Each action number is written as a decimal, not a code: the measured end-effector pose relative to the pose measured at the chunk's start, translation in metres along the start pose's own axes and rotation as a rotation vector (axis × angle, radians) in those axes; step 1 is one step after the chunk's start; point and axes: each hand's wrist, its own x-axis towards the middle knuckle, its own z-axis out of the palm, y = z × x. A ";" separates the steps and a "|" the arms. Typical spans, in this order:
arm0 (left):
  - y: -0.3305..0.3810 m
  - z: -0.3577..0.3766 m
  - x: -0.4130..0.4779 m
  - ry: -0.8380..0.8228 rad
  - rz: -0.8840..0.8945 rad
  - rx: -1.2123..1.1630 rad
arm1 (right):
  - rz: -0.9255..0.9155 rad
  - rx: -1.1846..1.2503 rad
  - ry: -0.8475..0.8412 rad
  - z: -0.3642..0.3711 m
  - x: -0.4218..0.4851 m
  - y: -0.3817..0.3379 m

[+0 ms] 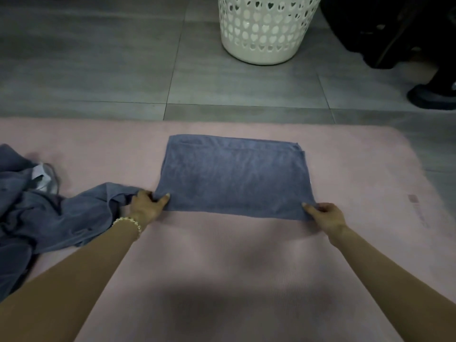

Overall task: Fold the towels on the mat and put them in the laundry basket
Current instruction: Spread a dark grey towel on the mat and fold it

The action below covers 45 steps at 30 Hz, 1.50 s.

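The folded blue towel (234,178), laid on the mat (222,267), is pinched at its near corners by the left hand (148,206) and right hand (325,215). The laundry basket (266,28) stands at twelve o'clock. The white tag (40,177) at nine o'clock cannot be read.

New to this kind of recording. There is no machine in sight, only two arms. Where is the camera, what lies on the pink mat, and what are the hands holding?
No robot: a person works bare-handed, filmed by one head-worn camera looking forward and down. A folded blue towel lies flat on the pink mat. The left hand and right hand each pinch a near corner. A crumpled blue heap lies at the left; the white laundry basket stands on the floor beyond.
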 end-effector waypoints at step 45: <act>-0.042 -0.028 -0.024 -0.316 0.295 -0.325 | -0.252 0.177 -0.165 -0.025 -0.030 0.035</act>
